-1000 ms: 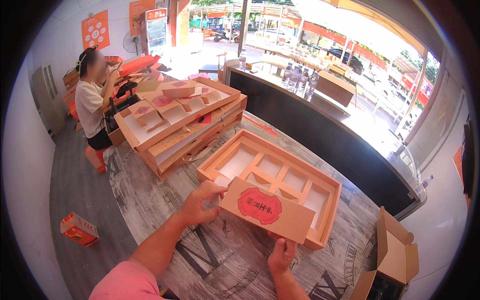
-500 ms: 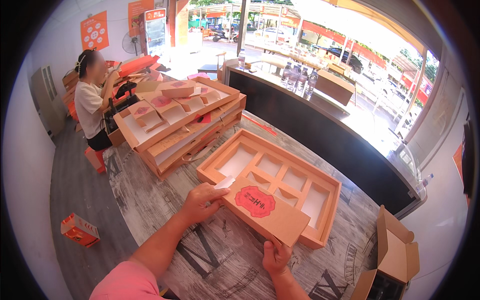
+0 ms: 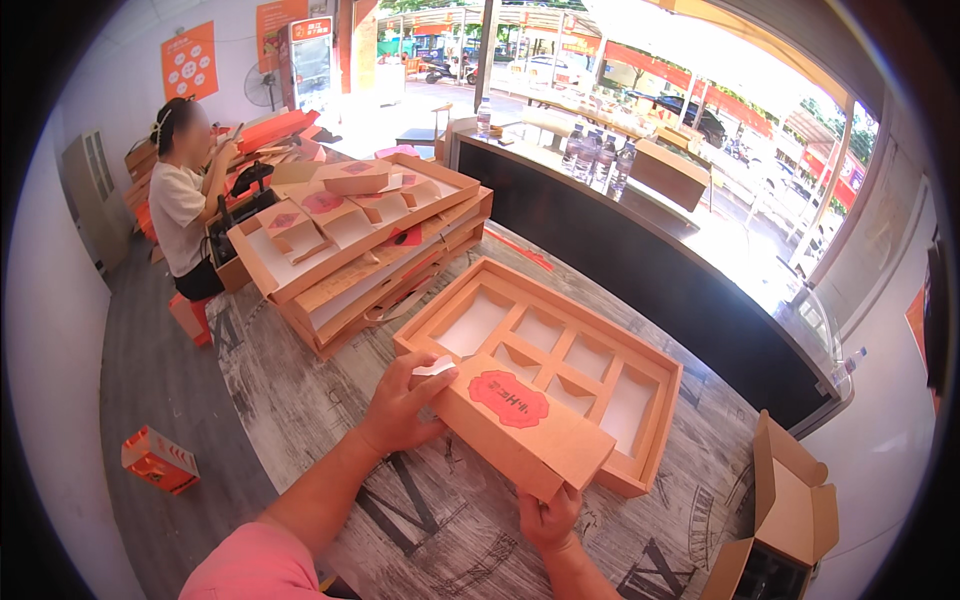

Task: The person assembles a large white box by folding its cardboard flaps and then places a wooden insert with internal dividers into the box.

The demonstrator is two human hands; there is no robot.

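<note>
Between my two hands is a small oblong brown cardboard box (image 3: 560, 430) with a red label on top. My left hand (image 3: 405, 405) grips its left end, where a white paper-like flap (image 3: 436, 367) sticks up by the fingers. At the lower right end, the fingers of my right hand (image 3: 550, 515) curl around the box's near bottom corner, partly hidden beneath it. Just beyond lies a large shallow cardboard tray (image 3: 665, 430), divided into several white-bottomed compartments. The held box is tilted above the tray's near edge and covers part of it.
Stacked cardboard trays and small boxes (image 3: 330, 255) stand at the far left of the wood-patterned table (image 3: 330, 440). An opened carton (image 3: 795, 500) is at right. Behind runs a black-fronted counter (image 3: 640, 290) with water bottles (image 3: 597, 155). Another person (image 3: 180, 210) sits at left.
The small box has tipped so that more of its near side shows. My left hand has shifted slightly up and its hold has changed; my right hand has moved slightly left along the end.
</note>
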